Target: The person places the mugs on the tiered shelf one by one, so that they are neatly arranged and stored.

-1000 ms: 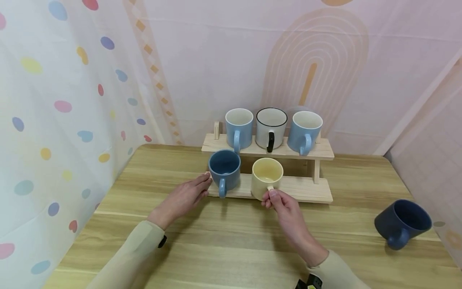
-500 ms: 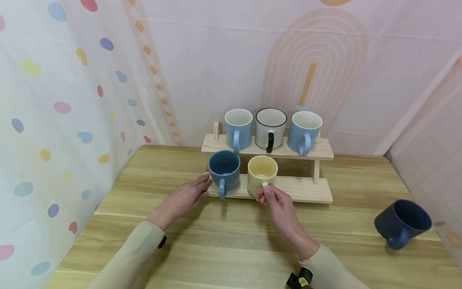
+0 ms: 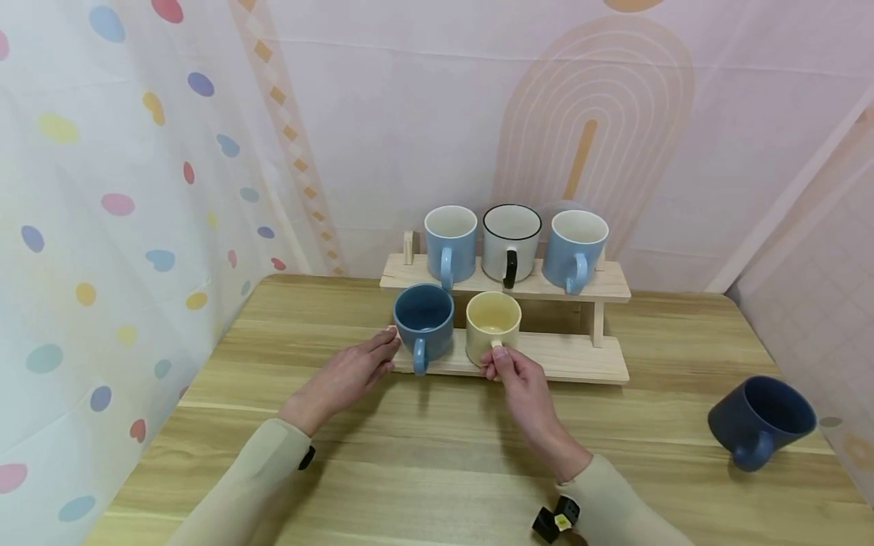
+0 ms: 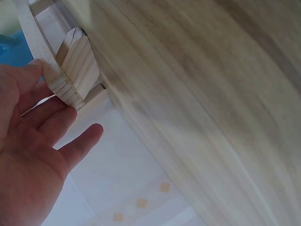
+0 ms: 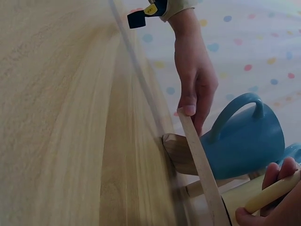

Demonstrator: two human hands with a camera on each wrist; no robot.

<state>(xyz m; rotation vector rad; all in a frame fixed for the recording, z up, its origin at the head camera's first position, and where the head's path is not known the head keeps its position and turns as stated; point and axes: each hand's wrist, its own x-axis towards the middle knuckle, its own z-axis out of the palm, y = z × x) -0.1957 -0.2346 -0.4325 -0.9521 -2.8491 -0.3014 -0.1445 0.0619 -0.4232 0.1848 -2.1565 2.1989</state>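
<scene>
My right hand [image 3: 529, 390] pinches the handle of a yellow mug [image 3: 493, 322] between thumb and fingers. The mug is upright at the middle of the lower board of a two-tier wooden rack [image 3: 570, 356]; its base looks to be on the board. With thumb and fingers my left hand [image 3: 344, 377] holds the left end of that board, seen closely in the left wrist view at the rack's edge [image 4: 51, 70]. Just right of the left hand, a teal-blue mug [image 3: 425, 318] stands on the same board, handle facing forward.
Along the upper board stand a light blue mug [image 3: 451, 243], a white mug with black rim and handle [image 3: 510, 243] and another light blue mug [image 3: 575, 246]. A dark navy mug [image 3: 761, 423] stands on the wooden table [image 3: 410, 470] at the right. Patterned cloth [image 3: 410, 114] hangs behind.
My right hand has moved the yellow mug a little left and back along the lower board, closer to the teal-blue mug. The left hand has stayed at the rack's end.
</scene>
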